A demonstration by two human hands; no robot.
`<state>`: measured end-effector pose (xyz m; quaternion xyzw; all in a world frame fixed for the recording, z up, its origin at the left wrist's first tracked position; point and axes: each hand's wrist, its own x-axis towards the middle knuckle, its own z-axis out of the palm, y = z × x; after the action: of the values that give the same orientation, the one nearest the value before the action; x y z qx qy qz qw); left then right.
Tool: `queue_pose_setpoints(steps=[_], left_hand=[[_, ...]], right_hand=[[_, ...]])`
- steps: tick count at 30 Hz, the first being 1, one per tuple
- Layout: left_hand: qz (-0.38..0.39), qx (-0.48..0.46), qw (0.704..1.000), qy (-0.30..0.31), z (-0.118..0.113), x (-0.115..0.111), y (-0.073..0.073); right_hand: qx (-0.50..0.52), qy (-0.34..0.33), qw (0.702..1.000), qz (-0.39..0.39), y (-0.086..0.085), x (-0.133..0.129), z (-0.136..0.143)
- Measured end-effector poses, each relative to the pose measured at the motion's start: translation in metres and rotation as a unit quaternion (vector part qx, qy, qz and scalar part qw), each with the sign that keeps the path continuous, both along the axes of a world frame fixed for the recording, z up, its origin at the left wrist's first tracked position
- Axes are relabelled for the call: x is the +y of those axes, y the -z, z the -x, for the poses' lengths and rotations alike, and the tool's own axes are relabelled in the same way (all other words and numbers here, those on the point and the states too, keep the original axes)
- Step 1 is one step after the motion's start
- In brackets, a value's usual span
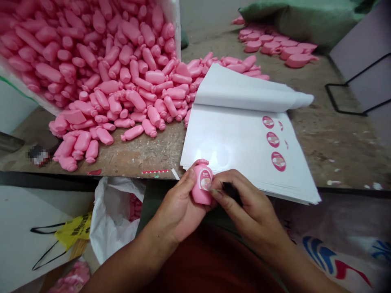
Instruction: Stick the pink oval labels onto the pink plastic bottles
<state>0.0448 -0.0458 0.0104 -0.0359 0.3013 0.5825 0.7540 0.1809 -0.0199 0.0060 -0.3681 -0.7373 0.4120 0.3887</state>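
Observation:
A small pink toy bottle [202, 196] with a white and pink oval label is gripped by my left hand [183, 207], thumb along its side and fingers behind it. It tilts slightly, cap up, above my lap. My right hand [244, 199] is closed beside it, thumb and fingertip at the label's right edge. Something dark [231, 191] shows in the curl of those fingers; I cannot make out what it is. Just beyond my hands lies a stack of white sticker sheets [232, 134], its top sheet folded back and a few round pink labels [273, 139] at the right.
A white box [178, 32] tipped on its side spills many pink bottles [134, 99] over the worn table [122, 156]. Flat pink pieces [297, 60] lie at the back right near a black wire frame [345, 99]. Below the edge hangs a white bag [113, 219].

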Motion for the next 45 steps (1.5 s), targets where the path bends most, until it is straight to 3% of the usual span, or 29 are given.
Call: queue_pose_setpoints(steps=[5, 9, 15, 21, 26, 30, 35, 39, 42, 45], left_hand=[[0.004, 0.013, 1.000, 0.019, 0.001, -0.001, 0.001], [0.007, 0.009, 0.999, 0.032, 0.004, -0.002, 0.005], [-0.011, -0.022, 0.999, 0.046, 0.007, -0.003, 0.007], [-0.011, -0.012, 0.997, 0.069, 0.006, -0.001, 0.005], [-0.011, -0.005, 0.998, 0.063, 0.003, 0.000, 0.006], [-0.028, 0.006, 0.998, 0.058, 0.003, -0.001, 0.006], [-0.029, 0.001, 0.998, 0.059, 0.003, -0.001, 0.005], [-0.029, -0.010, 0.998, 0.061, 0.003, -0.002, 0.005], [-0.015, -0.005, 0.998, 0.061, 0.003, -0.002, 0.006], [-0.006, -0.005, 0.998, 0.063, 0.003, -0.002, 0.007]], right_hand=[[0.112, -0.020, 0.972, 0.205, 0.000, 0.001, 0.001], [0.158, -0.030, 0.946, 0.281, 0.001, 0.002, 0.000], [0.077, -0.038, 0.954, 0.286, -0.009, 0.007, -0.016], [0.034, 0.059, 0.964, 0.257, -0.008, 0.012, -0.025], [-0.007, 0.041, 0.965, 0.260, 0.003, 0.012, -0.017], [-0.009, 0.018, 0.961, 0.274, 0.002, 0.011, -0.014], [0.019, -0.005, 0.976, 0.217, -0.009, 0.012, -0.014], [-0.004, -0.026, 0.990, 0.141, -0.009, 0.012, -0.017], [-0.037, -0.007, 0.999, 0.029, -0.003, 0.010, -0.021], [-0.086, 0.011, 0.990, -0.111, 0.003, 0.007, -0.024]])
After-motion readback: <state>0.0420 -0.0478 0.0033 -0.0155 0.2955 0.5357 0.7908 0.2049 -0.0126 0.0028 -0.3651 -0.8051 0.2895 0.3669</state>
